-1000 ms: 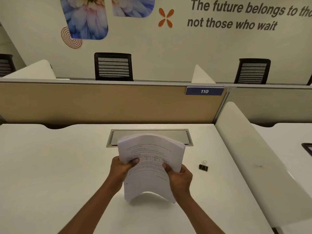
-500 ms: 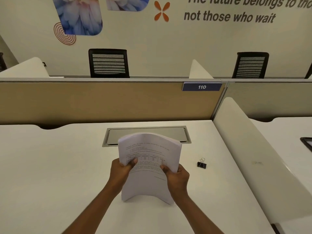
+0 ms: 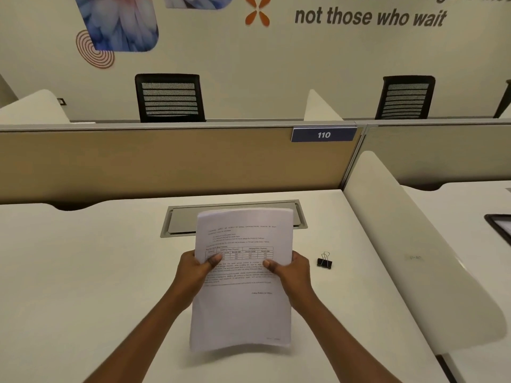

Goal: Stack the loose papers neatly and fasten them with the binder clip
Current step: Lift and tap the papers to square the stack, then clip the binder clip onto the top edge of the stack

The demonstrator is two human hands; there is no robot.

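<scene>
One stack of papers (image 3: 243,313) stood upright over the white desk (image 3: 83,286), printed face toward the person, its top bowed slightly away. The left hand (image 3: 193,272) gripped its left edge and the right hand (image 3: 293,272) its right edge at mid-height, each thumb pressed on the front sheet (whether the blurred bottom edge touched the desk could not be told). A black binder clip (image 3: 324,261) lay on the desk just right of the right hand's grip, apart from it and untouched. Beyond the grip, partly behind the stack's top, a grey cable hatch (image 3: 179,225) sat flush in the desk; farther off, a tan partition (image 3: 166,161) carried a plate reading 110 (image 3: 323,134).
</scene>
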